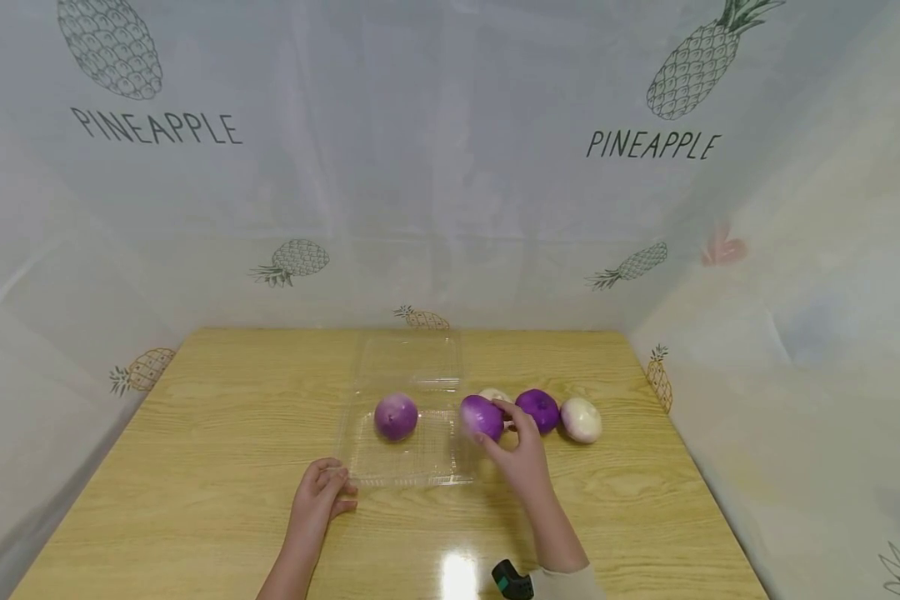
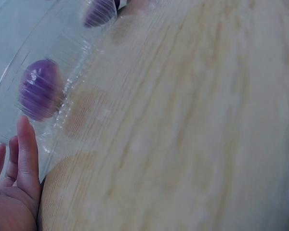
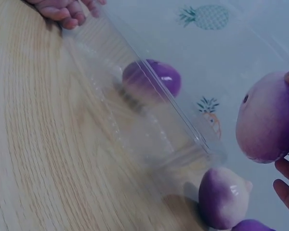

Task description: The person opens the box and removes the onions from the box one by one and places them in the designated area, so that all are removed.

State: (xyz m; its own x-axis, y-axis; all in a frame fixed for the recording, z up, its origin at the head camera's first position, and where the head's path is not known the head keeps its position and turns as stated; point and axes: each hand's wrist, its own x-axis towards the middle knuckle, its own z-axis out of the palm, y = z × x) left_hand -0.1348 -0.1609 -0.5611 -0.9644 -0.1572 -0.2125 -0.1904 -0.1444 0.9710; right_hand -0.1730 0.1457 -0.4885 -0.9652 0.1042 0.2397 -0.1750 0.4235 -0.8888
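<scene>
My right hand (image 1: 523, 454) holds a purple-and-white turnip (image 1: 482, 417) between thumb and fingers, at the right side of a clear plastic container (image 1: 420, 468). Inside that container, towards its left, sits another turnip (image 1: 396, 417), mostly purple. The lid is folded back, away from me. My left hand (image 1: 322, 492) rests by the container's near left corner, fingertips right at its edge. Seen from the left wrist, the fingers (image 2: 27, 154) are fairly straight beside the clear wall. The right wrist view shows the held turnip (image 3: 267, 118) raised beside the container.
To the right of the container are a deep purple turnip (image 1: 537, 410), a whitish one (image 1: 581, 419) and another pale one (image 1: 493, 393) partly hidden behind the right hand. Everything lies on a wooden table (image 1: 217, 442). A pineapple-print curtain (image 1: 420, 183) hangs behind and at both sides.
</scene>
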